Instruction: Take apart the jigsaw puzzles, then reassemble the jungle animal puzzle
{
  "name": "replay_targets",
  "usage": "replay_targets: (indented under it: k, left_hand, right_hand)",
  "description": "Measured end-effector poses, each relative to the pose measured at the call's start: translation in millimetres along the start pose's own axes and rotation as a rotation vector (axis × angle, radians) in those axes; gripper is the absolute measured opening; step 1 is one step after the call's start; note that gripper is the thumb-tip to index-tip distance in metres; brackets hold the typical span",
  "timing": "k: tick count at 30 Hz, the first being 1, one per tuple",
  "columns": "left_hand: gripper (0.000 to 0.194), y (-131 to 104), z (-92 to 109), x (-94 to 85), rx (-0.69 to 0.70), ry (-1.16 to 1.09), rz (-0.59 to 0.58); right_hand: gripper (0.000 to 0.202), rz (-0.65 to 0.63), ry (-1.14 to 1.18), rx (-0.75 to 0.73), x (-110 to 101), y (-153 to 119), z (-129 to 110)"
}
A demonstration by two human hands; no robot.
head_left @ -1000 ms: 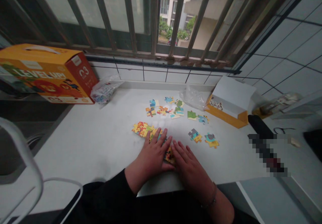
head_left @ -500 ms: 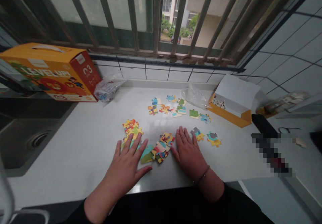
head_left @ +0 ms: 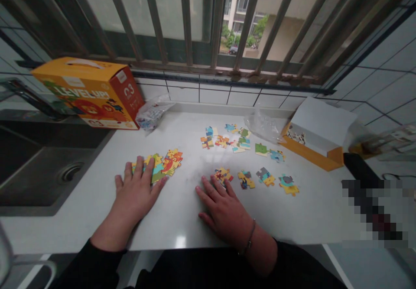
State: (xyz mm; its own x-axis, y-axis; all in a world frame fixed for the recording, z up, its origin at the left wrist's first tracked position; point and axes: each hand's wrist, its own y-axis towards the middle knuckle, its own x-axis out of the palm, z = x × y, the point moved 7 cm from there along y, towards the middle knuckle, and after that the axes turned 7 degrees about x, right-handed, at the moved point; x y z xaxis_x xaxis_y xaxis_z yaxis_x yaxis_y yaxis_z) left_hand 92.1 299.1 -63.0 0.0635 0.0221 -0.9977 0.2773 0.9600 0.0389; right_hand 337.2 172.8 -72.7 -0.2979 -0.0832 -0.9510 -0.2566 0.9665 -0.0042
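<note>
My left hand (head_left: 134, 196) lies flat with fingers spread, its fingertips on a joined section of jigsaw puzzle (head_left: 159, 167) in yellow, red and green. Part of that section is hidden under the fingers. My right hand (head_left: 224, 209) is also spread out, palm down, its fingertips touching or just beside a puzzle piece cluster (head_left: 222, 174) in orange and yellow. To its right lie a yellow and grey puzzle piece (head_left: 246, 179), a grey and blue one (head_left: 265, 176) and another (head_left: 288, 184). Farther back several loose puzzle pieces (head_left: 222, 141) form an uneven group.
An orange puzzle box (head_left: 94, 98) stands at the back left beside a sink (head_left: 35, 180). A clear bag with small pieces (head_left: 152, 115) leans near it. An empty-looking plastic bag (head_left: 263, 124) and an open carton (head_left: 325, 139) are at the back right of the counter (head_left: 182, 219).
The joined section has shifted left with my left hand. My right hand has moved left, and pieces that were heaped in the middle now lie spread to the right. The view has turned slightly.
</note>
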Motion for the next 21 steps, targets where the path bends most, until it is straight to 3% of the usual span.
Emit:
replay_targets:
  k: [4,7,16,21]
  left_hand:
    - [0.082,9,2,0.2,-0.032,-0.002,0.005]
    - [0.079,10,19,5.5,0.08,-0.011,-0.008]
    - [0.075,-29,116,12.5,0.515,-0.139,-0.056]
    - [0.08,-61,162,14.9,0.755,-0.261,-0.167]
  right_hand:
    - [0.071,0.008,-0.001,0.0,-3,-21,11]
    - [0.07,0.07,-0.032,0.071,-8,-33,28]
    - [0.058,0.24,-0.136,0.305,-19,-28,71]
    - [0.059,0.251,-0.116,0.248,-27,-6,54]
